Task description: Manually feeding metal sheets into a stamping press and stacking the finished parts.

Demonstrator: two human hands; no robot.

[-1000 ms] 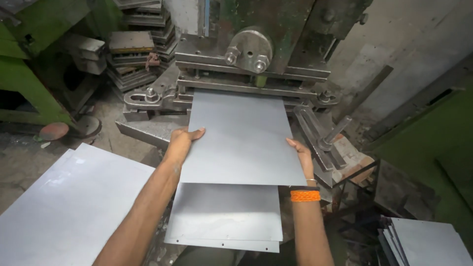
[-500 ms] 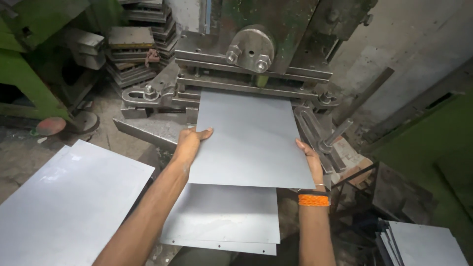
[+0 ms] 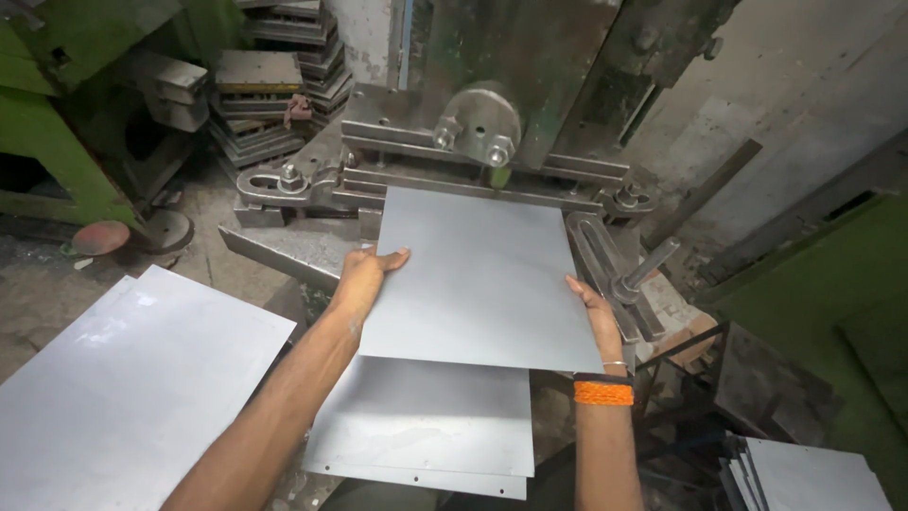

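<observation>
Gripping one grey metal sheet [image 3: 478, 279] by its side edges, left hand [image 3: 364, 274] with fingers [image 3: 390, 257] lying closed over the left edge, right hand [image 3: 598, 317] clasping the right edge, far edge reaching the press [image 3: 473, 132]. Lying below: one punched sheet [image 3: 426, 426] at the near edge of the press bed. Resting apart: one large sheet [image 3: 132, 378] left, one small stack [image 3: 804, 473] right.

The steel bed of the press [image 3: 284, 248] carries the grey metal sheet [image 3: 478, 279], whose far edge reaches the clamp bar [image 3: 473, 185]. Below it a second sheet with small holes along its near edge [image 3: 426, 431] lies flat — partly covered by the upper one. On the concrete floor [image 3: 38, 293] to the left rests a large bare sheet [image 3: 123, 388] — flat, well apart from the press.
</observation>
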